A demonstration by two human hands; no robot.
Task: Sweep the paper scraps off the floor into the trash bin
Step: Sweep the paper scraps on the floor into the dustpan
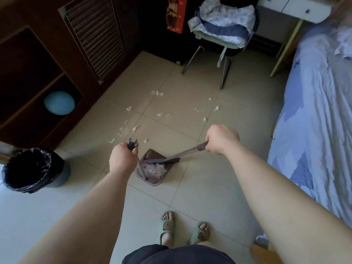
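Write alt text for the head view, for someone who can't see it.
A person's left hand holds a long-handled dustpan on the tile floor; the right hand holds a broom at its mouth, paper scraps piled inside. More scraps lie scattered beyond, and a bag-lined trash bin stands to the left.

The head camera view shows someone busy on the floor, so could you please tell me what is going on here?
A person is sweeping up paper scraps. The left hand grips the dustpan handle, and the right hand grips the broom handle, with the broom head at the mouth of the dustpan. A pile of scraps lies in the pan, while loose scraps lie scattered on the tiles beyond it. The lined trash bin stands off to the left.
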